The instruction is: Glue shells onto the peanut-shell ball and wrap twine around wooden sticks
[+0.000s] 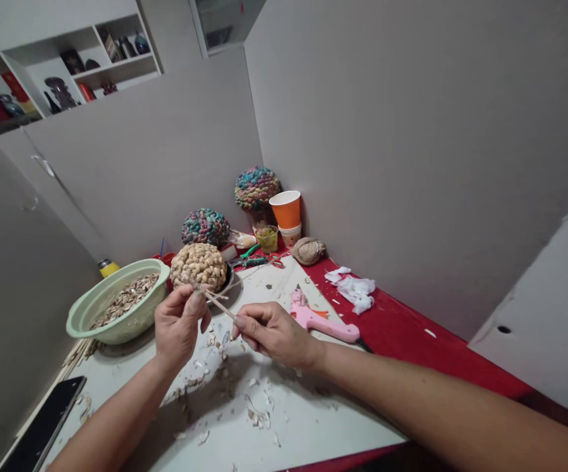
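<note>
My left hand (180,321) is closed in a pinch at the far end of a thin stick (221,306). The near end of this stick is gripped between the thumb and fingers of my right hand (274,334). A pale strand of twine runs from beside the stick toward the ball of twine (308,250) at the back. Just beyond my left fingers sits a rounded form covered in beige seed-like pieces (198,265), in a dark bowl. A pink glue gun (325,321) lies to the right of my right hand.
A green basin (116,334) of flat shells or seeds stands left, above a phone (42,426). Two multicoloured rounded forms, an orange cup (286,210), pliers (251,261) and scissors fill the back corner. Crumpled white tissue (355,288) lies on red cloth (401,334). Scraps litter the white board (323,426).
</note>
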Tool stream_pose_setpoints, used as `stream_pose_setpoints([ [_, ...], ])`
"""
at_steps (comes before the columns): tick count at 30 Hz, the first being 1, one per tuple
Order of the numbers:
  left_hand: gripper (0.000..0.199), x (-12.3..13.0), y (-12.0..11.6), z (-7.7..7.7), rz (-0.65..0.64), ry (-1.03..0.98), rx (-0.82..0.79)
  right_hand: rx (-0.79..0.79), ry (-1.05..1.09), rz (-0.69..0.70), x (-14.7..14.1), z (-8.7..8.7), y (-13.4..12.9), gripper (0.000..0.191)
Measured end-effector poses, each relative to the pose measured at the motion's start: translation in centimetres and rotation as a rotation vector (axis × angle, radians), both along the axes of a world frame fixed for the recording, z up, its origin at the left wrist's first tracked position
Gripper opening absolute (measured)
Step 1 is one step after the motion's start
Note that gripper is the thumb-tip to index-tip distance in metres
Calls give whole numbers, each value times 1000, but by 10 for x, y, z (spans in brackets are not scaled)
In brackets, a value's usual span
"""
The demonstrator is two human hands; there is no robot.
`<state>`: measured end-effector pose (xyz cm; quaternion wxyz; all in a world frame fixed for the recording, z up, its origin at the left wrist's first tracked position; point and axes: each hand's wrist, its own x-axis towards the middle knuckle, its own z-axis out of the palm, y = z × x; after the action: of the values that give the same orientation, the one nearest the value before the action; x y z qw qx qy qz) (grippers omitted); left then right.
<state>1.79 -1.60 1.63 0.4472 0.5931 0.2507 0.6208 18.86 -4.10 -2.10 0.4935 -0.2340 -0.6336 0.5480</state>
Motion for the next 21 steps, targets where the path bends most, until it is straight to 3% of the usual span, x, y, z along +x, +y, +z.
stream_pose_setpoints([
  [3,18,-1,-1,0,4,-3,9,-70,20,104,0,0,2,48],
  [5,16,-2,0,-1,14,-7,21,-86,8,97,0,-1,3,46],
  [10,14,-2,4,-5,41,-21,39,100,-47,-210,-3,1,1,37],
  [12,15,-1,5,-5,47,-27,37,146,-62,-247,-3,1,-1,39],
  [17,14,-1,6,-5,63,-15,36,108,-43,-150,-2,0,0,42],
  [21,15,-3,5,-5,76,1,41,-18,-30,3,-1,-2,2,46],
])
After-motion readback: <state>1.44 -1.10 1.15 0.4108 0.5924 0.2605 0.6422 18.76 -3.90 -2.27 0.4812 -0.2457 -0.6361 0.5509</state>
